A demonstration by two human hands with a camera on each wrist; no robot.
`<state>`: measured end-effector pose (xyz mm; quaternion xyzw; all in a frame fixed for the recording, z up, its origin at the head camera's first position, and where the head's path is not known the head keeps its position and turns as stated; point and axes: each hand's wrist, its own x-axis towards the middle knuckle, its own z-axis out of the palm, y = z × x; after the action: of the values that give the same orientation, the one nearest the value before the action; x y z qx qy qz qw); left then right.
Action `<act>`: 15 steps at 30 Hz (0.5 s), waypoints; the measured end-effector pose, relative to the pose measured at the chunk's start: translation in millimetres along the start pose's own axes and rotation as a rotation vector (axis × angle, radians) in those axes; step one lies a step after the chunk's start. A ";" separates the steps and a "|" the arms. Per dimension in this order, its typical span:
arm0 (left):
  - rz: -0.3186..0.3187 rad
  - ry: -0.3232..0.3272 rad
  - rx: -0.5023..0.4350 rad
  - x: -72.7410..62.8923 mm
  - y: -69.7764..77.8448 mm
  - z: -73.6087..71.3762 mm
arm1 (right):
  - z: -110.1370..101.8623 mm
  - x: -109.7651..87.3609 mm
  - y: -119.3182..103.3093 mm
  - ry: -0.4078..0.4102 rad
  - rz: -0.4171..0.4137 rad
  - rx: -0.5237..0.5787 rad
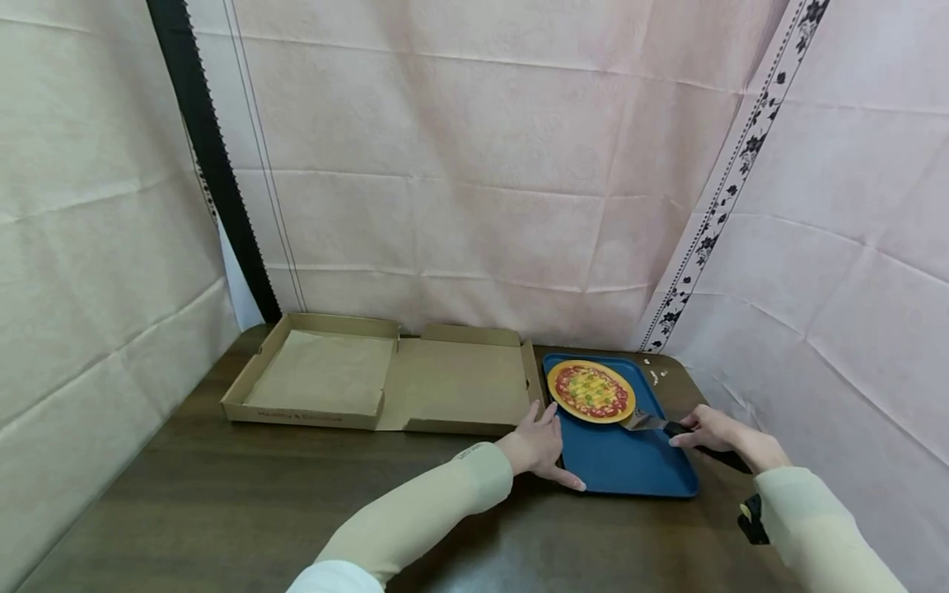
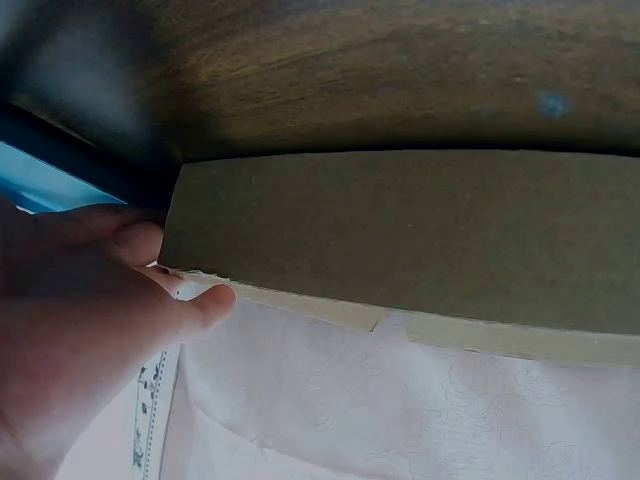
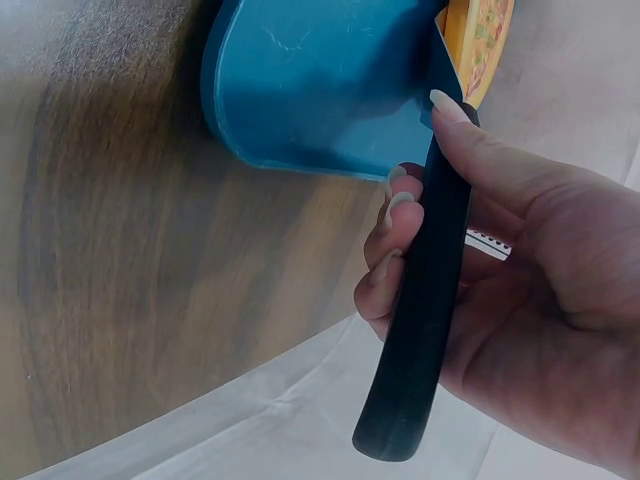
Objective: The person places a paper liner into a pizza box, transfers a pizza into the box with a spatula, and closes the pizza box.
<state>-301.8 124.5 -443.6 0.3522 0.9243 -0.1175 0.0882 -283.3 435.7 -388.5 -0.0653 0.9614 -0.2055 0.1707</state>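
Observation:
A small pizza with a yellow crust lies on the rear part of a blue tray. My right hand grips the black handle of a spatula, thumb laid along its top. The metal blade meets the pizza's front right edge, its tip hidden there. My left hand spreads its fingers at the tray's left side, thumb at the front left corner. In the left wrist view, its fingers are right at the corner of an open cardboard pizza box.
The box lies unfolded left of the tray, with a paper sheet in its left half. Small white scraps lie on the brown table behind the tray. Pale cloth hangs around the table's back and sides.

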 end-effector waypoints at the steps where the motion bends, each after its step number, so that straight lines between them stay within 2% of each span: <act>1: -0.001 0.000 0.005 0.0 0.3 0.3 | 0.7 0.6 -0.3 -0.003 0.020 0.007; 10: 0.005 0.007 0.040 1.8 1.3 1.5 | 3.2 7.8 -4.2 -0.015 0.052 -0.003; 15: 0.001 0.003 0.047 3.9 0.9 1.5 | 3.9 10.2 -9.7 -0.017 0.039 -0.009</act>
<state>-303.9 127.1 -446.1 0.3550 0.9212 -0.1384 0.0786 -290.9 423.4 -390.8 -0.0491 0.9620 -0.1972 0.1823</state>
